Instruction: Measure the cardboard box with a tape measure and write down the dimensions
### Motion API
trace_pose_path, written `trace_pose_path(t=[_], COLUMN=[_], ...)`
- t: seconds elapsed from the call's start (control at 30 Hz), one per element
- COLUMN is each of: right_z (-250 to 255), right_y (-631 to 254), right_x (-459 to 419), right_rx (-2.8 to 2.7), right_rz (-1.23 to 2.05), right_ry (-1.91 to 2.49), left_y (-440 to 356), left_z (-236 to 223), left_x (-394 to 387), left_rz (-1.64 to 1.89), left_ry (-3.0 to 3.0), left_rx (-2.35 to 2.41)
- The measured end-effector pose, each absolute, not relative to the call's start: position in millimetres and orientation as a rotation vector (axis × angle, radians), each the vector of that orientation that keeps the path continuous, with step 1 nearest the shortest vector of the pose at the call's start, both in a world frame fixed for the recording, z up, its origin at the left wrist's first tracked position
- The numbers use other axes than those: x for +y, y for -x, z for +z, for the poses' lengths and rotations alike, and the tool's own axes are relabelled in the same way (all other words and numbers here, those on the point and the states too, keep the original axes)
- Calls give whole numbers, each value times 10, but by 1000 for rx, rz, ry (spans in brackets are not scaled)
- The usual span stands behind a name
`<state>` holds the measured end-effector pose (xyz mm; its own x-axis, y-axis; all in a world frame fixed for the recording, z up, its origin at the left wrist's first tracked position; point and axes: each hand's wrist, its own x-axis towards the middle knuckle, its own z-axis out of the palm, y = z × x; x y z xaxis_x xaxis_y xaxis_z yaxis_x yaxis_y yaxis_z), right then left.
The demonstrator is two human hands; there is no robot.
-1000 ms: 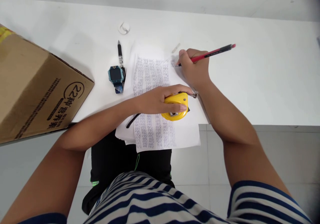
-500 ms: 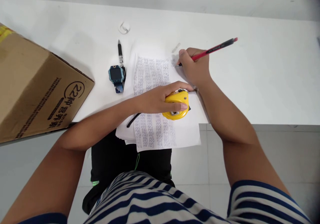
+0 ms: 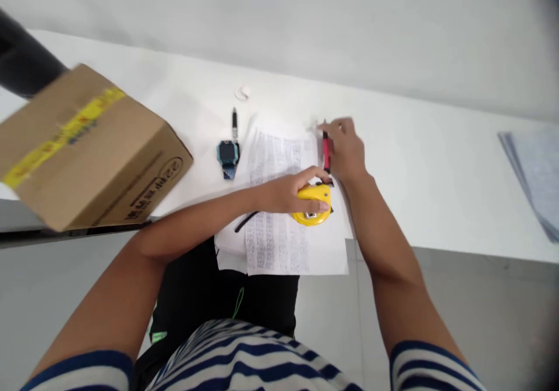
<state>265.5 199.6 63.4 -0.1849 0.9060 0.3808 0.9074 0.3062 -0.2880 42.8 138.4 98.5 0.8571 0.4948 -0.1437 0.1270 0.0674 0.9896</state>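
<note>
Head view, standing by: red pen (image 3: 326, 157) sits over the right margin of the written sheet (image 3: 268, 254), along the inner side of the right hand (image 3: 347, 149). Its long axis runs near to far, roughly in line with the paper's right edge. Right hand is nearest, fingers bent over the pen; blurred, so I can't tell if it's pinched or just touched. Pen's near end comes down just beside the forefinger of the left hand (image 3: 279, 194); contact unclear.

Left hand holds a yellow tape measure (image 3: 312, 193), thumb across its front, forefinger over the top, on the sheet nearer the person than the pen. Black strap (image 3: 245, 222) pokes out below that wrist.

Edges: papers overhang the near table edge, above the lap. Tabletop (image 3: 428, 175) stretches right from the right hand to a paper stack (image 3: 535, 175), so the wide side for moving is there; wall (image 3: 305, 24) closes off the far side. Left is tighter: smartwatch (image 3: 227, 151), black pen (image 3: 234, 123) and small white item (image 3: 243, 92) beside the papers, then cardboard box (image 3: 87, 158) beyond the left forearm
</note>
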Motion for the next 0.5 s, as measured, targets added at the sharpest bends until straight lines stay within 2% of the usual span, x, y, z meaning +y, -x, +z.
trace_pose_path(t=[0.1, 0.23, 0.3, 0.4, 0.5], right_z=[732, 812, 780, 759, 855], right_y=[-2722, -2609, -2486, -2211, -1842], right_x=[1864, 1099, 596, 78, -48], right_rx=[-2122, -1473, -1166, -1296, -1459], right_rz=[38, -101, 45, 536, 552], right_ry=[1495, 1448, 1355, 1269, 1286], left_y=[-380, -295, -279, -335, -397], left_z=[988, 1021, 1054, 1117, 1239], left_x=[1352, 1303, 1260, 1153, 962], left_rz=[300, 385, 479, 641, 820], left_ry=[-1469, -1465, -1499, -1510, -1635], left_rx=[524, 558, 550, 441, 236])
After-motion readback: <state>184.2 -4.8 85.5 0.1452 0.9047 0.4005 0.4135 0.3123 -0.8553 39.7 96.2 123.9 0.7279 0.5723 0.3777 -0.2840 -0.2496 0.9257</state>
